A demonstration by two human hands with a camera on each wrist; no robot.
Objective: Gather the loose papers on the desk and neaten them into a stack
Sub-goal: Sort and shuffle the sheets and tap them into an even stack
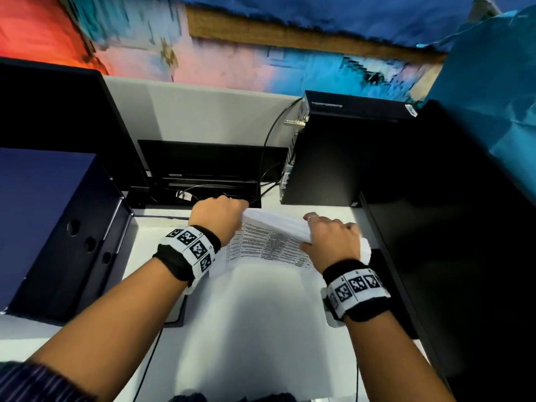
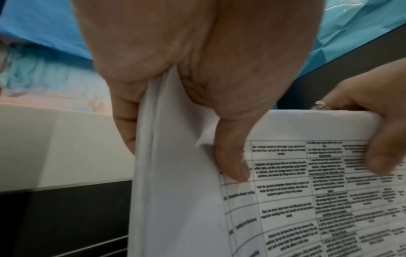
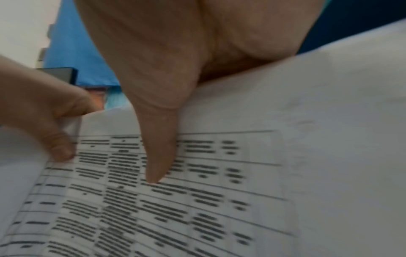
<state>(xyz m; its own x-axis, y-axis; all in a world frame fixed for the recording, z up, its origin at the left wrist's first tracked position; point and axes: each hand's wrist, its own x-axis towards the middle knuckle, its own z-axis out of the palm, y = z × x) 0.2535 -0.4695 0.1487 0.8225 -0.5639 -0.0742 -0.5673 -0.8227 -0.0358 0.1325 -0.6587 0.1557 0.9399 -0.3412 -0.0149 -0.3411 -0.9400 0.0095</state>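
A sheaf of white papers (image 1: 266, 248) with a printed table on the facing sheet stands on edge over the white desk (image 1: 150, 253), held between both hands. My left hand (image 1: 217, 211) grips its top left corner, thumb on the printed side and fingers behind, as the left wrist view shows: papers (image 2: 285, 200), left hand (image 2: 180, 107). My right hand (image 1: 330, 236) pinches the top right edge, its thumb pressed on the table print: right hand (image 3: 158, 156), papers (image 3: 219, 191). The other hand also shows in each wrist view: right hand (image 2: 377, 139), left hand (image 3: 48, 125).
A dark blue box (image 1: 55, 227) stands at the left. A black monitor (image 1: 52, 111) and its base (image 1: 203, 169) sit behind the hands, with a black computer case (image 1: 342, 152) and cables (image 1: 269, 152) at the back right. A black panel (image 1: 452, 256) walls the right side.
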